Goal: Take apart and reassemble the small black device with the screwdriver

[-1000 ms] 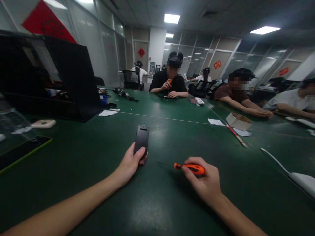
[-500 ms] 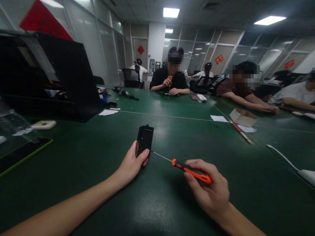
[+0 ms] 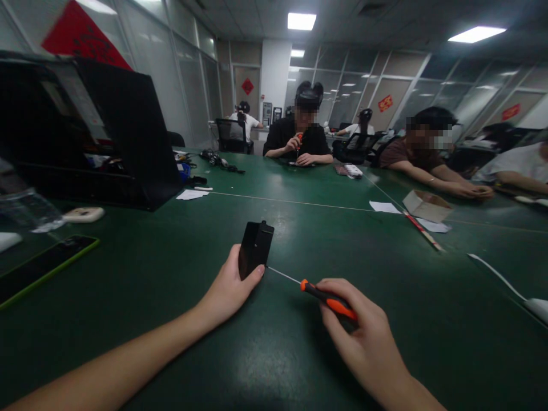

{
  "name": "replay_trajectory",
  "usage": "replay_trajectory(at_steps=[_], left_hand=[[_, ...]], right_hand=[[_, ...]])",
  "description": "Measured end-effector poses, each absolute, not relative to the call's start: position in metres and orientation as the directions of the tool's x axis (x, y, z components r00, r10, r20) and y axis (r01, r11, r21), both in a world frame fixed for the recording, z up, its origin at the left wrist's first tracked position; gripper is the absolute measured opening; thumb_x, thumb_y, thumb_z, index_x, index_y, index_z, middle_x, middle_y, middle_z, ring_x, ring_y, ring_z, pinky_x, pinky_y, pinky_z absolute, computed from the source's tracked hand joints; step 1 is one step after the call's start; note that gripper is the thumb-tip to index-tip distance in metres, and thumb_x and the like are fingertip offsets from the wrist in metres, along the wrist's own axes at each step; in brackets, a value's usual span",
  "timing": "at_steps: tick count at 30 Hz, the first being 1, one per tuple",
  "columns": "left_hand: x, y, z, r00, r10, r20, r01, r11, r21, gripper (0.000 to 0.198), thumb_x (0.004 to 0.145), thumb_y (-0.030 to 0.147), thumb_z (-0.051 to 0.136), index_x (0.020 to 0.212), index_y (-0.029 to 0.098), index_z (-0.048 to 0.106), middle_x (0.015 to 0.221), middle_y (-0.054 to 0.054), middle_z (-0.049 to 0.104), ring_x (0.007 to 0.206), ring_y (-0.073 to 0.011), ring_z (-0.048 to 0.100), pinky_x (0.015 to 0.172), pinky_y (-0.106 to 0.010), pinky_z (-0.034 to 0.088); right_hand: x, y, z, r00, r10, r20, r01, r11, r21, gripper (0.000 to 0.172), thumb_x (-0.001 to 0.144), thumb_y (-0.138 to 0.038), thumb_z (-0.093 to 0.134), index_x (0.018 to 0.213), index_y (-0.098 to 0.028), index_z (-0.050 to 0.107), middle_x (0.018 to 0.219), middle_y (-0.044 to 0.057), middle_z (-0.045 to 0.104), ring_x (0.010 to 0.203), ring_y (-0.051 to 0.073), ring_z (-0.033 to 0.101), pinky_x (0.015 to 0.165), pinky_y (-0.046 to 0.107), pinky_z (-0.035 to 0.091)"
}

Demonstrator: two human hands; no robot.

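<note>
My left hand (image 3: 231, 288) grips the near end of a small black box-shaped device (image 3: 256, 246), tilted up on its edge on the green table (image 3: 171, 297). My right hand (image 3: 363, 337) is closed around the orange and black handle of a thin screwdriver (image 3: 323, 297). The screwdriver's metal shaft points left and its tip touches the device's right side near my left thumb.
An open black laptop (image 3: 107, 137) stands at the left, with a phone in a green case (image 3: 43, 265) and a plastic bottle (image 3: 25, 208) nearby. A cardboard box (image 3: 426, 205), papers and a white cable (image 3: 496, 277) lie to the right. Several people sit across the table.
My right hand brought the screwdriver's tip over to the device. My left hand tilted the device up onto its edge from lying flat.
</note>
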State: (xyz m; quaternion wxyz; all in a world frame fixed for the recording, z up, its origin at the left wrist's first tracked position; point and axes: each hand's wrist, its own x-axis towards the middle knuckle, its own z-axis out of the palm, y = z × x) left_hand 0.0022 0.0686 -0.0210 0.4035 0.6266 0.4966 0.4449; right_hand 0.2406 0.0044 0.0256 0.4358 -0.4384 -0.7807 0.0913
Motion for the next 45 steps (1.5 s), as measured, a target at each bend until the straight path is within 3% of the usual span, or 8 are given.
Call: replay_trajectory(at_steps=[4,7,13,18,23,37,43,45], left_hand=[[0.001,0.071,-0.022,0.09,0.983,0.157,0.3,-0.178,0.937,0.045,0.087,0.041,0.06,0.122,0.02,0.04,0.107,-0.006,0.058,0.087,-0.0201,0.058,0.076,-0.032,0.045],[0.001,0.071,-0.023,0.132,0.981,0.141,0.274,-0.172,0.946,0.046,0.088,0.041,0.059,0.124,0.02,0.039,0.109,-0.007,0.058,0.092,-0.0208,0.058,0.078,-0.033,0.045],[0.003,0.067,-0.02,0.173,0.978,0.12,0.232,-0.159,0.96,0.045,0.09,0.041,0.059,0.124,0.021,0.039,0.106,-0.005,0.056,0.088,-0.0188,0.056,0.077,-0.031,0.044],[0.004,0.063,-0.015,0.228,0.968,0.107,0.271,-0.168,0.948,0.037,0.09,0.045,0.057,0.114,0.02,0.043,0.095,-0.002,0.056,0.08,-0.0169,0.055,0.074,-0.03,0.044],[0.004,0.063,-0.015,0.228,0.961,0.157,0.301,-0.223,0.927,0.033,0.09,0.047,0.056,0.105,0.019,0.05,0.094,-0.003,0.057,0.088,-0.0203,0.057,0.076,-0.03,0.044],[0.005,0.057,-0.004,0.293,0.954,0.069,0.407,-0.19,0.893,0.039,0.084,0.051,0.06,0.092,0.013,0.066,0.077,-0.003,0.062,0.072,-0.0192,0.057,0.061,-0.026,0.04],[0.006,0.055,-0.002,0.343,0.933,0.109,0.426,-0.258,0.867,0.04,0.088,0.051,0.056,0.083,0.012,0.066,0.073,-0.002,0.06,0.067,-0.0169,0.054,0.059,-0.026,0.038],[0.006,0.054,-0.002,0.368,0.921,0.126,0.43,-0.288,0.856,0.039,0.087,0.05,0.057,0.082,0.012,0.066,0.073,-0.002,0.059,0.067,-0.0164,0.053,0.059,-0.026,0.037]], right_hand=[[0.239,0.002,0.02,-0.164,0.87,0.466,0.603,0.462,-0.651,0.017,0.092,-0.029,0.059,0.107,-0.023,0.062,0.086,0.002,0.072,0.072,0.017,0.071,0.061,0.026,0.058],[0.242,0.003,0.018,-0.16,0.876,0.455,0.605,0.452,-0.656,0.016,0.097,-0.03,0.051,0.105,-0.024,0.063,0.083,0.001,0.071,0.071,0.017,0.07,0.067,0.029,0.059],[0.247,0.004,0.012,-0.199,0.756,0.623,0.616,0.591,-0.521,0.035,0.09,-0.02,0.06,0.123,-0.023,0.05,0.105,0.007,0.065,0.091,0.019,0.067,0.079,0.033,0.059],[0.249,0.001,0.018,-0.187,0.707,0.682,0.584,0.638,-0.502,0.03,0.092,-0.014,0.055,0.12,-0.022,0.051,0.11,0.008,0.06,0.094,0.019,0.064,0.077,0.033,0.059],[0.249,-0.002,0.026,-0.203,0.573,0.794,0.554,0.736,-0.389,0.044,0.082,-0.002,0.062,0.122,-0.019,0.05,0.124,0.012,0.051,0.11,0.022,0.057,0.084,0.035,0.057],[0.248,-0.014,0.039,-0.438,0.398,0.806,0.511,0.848,-0.141,0.04,0.081,-0.001,0.063,0.117,-0.015,0.052,0.113,0.01,0.057,0.102,0.019,0.061,0.083,0.03,0.059],[0.243,-0.019,0.037,-0.2,0.526,0.826,0.436,0.803,-0.406,0.06,0.078,0.008,0.059,0.127,-0.024,0.048,0.123,0.008,0.052,0.098,0.017,0.066,0.081,0.033,0.063],[0.242,-0.019,0.037,-0.236,0.521,0.82,0.424,0.815,-0.396,0.059,0.078,0.008,0.059,0.126,-0.024,0.049,0.121,0.008,0.054,0.098,0.018,0.067,0.08,0.034,0.063]])
